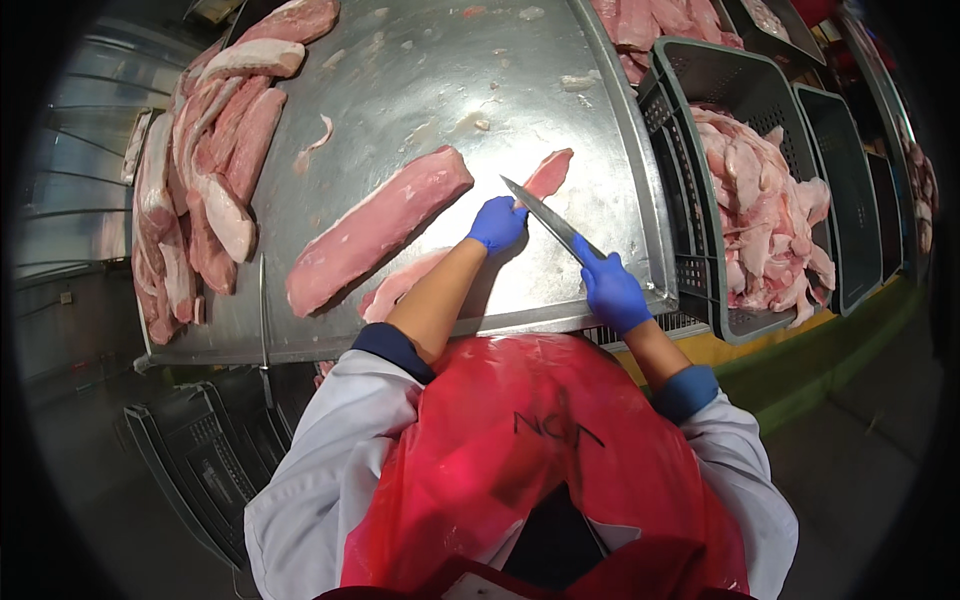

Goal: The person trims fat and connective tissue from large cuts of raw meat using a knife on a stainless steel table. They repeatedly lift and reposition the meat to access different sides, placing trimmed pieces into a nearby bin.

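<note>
My left hand (pixel 497 226), in a blue glove, grips the near end of a small pink meat strip (pixel 547 172) on the steel table (pixel 360 90). In my right hand (pixel 612 293), also gloved blue, is a long knife (pixel 545 215); its blade angles across the strip just beside my left fingers, tip toward the upper left. To the left lies a large trimmed slab of pink meat (pixel 375 230). A further meat piece (pixel 395 282) sits under my left forearm, partly hidden.
A pile of meat slabs (pixel 220 160) lines the table's left side, near a long thin rod (pixel 263 310). Right of the table are a grey crate of trimmings (pixel 760 220), another grey crate (pixel 840 200) and more meat (pixel 655 30). Dark crates (pixel 190 450) stand below left.
</note>
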A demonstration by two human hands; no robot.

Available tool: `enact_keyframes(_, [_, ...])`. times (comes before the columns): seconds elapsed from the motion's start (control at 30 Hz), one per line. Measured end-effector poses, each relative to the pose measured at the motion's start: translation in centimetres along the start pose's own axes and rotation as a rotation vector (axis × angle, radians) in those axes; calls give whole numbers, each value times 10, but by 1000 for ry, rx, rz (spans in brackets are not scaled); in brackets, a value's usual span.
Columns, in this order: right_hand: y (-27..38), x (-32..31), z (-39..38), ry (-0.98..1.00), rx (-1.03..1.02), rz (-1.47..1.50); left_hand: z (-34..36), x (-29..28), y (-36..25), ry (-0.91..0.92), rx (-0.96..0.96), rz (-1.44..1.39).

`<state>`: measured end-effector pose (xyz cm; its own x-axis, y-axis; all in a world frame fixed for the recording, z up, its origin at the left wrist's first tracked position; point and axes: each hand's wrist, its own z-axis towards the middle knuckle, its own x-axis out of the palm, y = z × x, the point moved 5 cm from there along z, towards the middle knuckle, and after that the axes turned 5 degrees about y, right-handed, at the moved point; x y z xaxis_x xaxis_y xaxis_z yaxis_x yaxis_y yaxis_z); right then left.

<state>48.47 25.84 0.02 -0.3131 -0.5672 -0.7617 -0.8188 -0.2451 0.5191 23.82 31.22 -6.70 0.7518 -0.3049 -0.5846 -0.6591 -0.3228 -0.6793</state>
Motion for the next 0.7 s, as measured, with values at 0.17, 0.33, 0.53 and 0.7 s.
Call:
enact_keyframes(0.17, [27, 13, 74, -52, -31, -101, -3, 10, 4, -76, -6, -204])
enact_keyframes(0.33, [50, 14, 121, -68, -98, -90, -5, -11, 4, -86, 11, 3])
enact_keyframes(0.53, [47, 6, 144, -44, -135, -114, -13, -22, 10, -3, 64, -4])
enact_keyframes(0.7, [14, -3, 100, -3, -101, -128, -9, -62, 70, -22, 58, 158])
